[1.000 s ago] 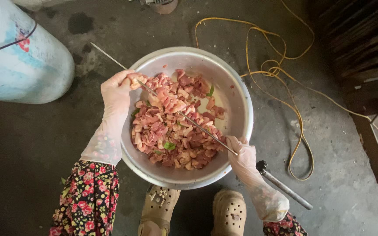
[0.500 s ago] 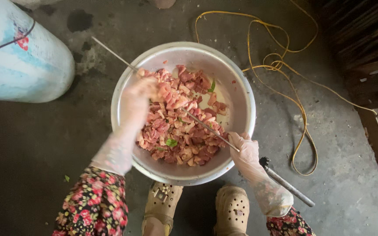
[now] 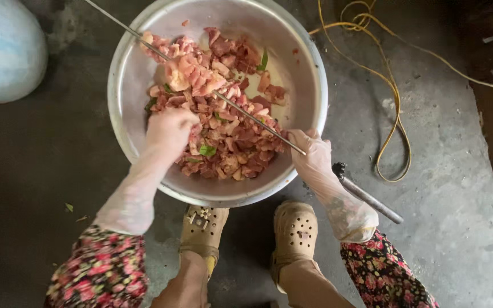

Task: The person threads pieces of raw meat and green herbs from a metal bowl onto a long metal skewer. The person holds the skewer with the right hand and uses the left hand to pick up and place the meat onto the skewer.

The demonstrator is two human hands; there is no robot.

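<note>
Meat pieces, pink and reddish and cut small, fill the bottom of a large round metal bowl that stands on the dark concrete floor, with a few green leaf bits among them. The left hand, in a thin clear plastic glove, is down in the pile at the bowl's near-left side, fingers curled into the meat; whether they pinch a piece cannot be told. The right hand, also gloved, sits at the bowl's near-right rim with its fingers pressed together around the end of a long thin metal skewer. That skewer runs slantwise across the bowl toward the far-left rim and past it, and several chunks are threaded on it near the far side. Just beside the right wrist a dark metal rod lies on the floor. Below the bowl are 2 tan perforated clogs, close together. A yellow cord loops to the right, and a pale blue-white sack rests at the left edge.
</note>
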